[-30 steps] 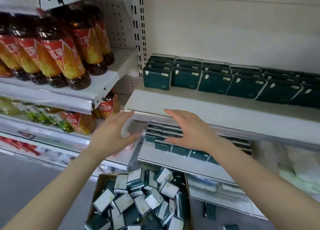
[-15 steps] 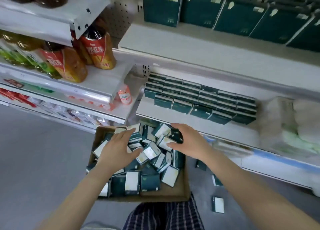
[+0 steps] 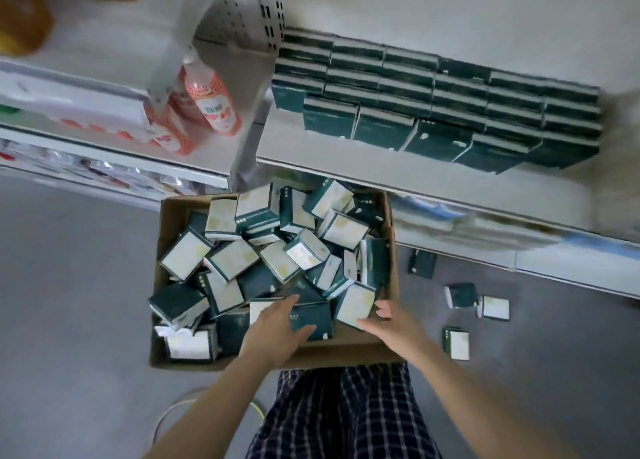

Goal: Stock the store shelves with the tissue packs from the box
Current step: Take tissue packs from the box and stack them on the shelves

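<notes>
Both hands are down in the cardboard box (image 3: 346, 352), where the tissue packs (image 3: 228, 259) lie jumbled. The left hand (image 3: 277, 330) rests on a dark green pack (image 3: 313, 315), fingers (image 3: 285, 304) straight. The right hand (image 3: 391, 323), fingers spread, nears a white-faced pack (image 3: 356, 306). These slick, soft bricks probably want pinching by their narrow sides. Neat rows line the shelf (image 3: 346, 167) above.

floor (image 3: 69, 285): grey, smooth | shelves (image 3: 304, 153): white metal | back panel (image 3: 239, 5): perforated | light: soft, even
</notes>
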Demonstrator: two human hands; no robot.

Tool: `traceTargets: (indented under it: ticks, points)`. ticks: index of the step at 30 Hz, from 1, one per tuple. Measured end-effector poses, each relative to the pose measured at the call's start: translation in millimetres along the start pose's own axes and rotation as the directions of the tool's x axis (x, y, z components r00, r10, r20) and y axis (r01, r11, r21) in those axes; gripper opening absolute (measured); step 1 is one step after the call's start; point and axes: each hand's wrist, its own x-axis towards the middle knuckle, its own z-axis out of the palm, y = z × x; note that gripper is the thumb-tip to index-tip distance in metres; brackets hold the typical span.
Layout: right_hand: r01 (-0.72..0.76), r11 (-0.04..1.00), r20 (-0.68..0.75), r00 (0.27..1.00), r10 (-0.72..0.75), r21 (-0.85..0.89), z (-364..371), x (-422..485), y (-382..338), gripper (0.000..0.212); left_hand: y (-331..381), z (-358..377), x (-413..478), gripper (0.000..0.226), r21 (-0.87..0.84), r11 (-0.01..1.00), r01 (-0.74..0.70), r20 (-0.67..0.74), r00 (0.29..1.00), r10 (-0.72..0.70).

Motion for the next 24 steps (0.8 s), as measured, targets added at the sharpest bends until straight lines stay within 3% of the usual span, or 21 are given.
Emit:
traceTargets:
  ticks: [9,17,21,24]
  points:
    - [-0.032,0.968,-0.146,0.987,0.070,0.250,36,104,-16,0.079,7,41,93,0.077,-0.056,0.998,0.035,0.031,0.999,-0.033]
    - [-0.107,0.965,-0.216,0.963,0.160,0.239,61,157,-7,0.081,-16,64,104,0.061,-0.206,0.978,0.037,-0.015,0.999,-0.041]
    - [-0.078,0.977,-0.263,0.956,0.129,0.196,65,155,-1,0.068,-28,63,102,0.054,-0.267,0.963,0.049,-0.047,0.997,-0.064]
    - [-0.072,0.960,-0.307,0.939,0.157,0.272,63,144,7,0.063,-30,59,94,0.043,-0.345,0.938,0.040,-0.108,0.991,-0.082]
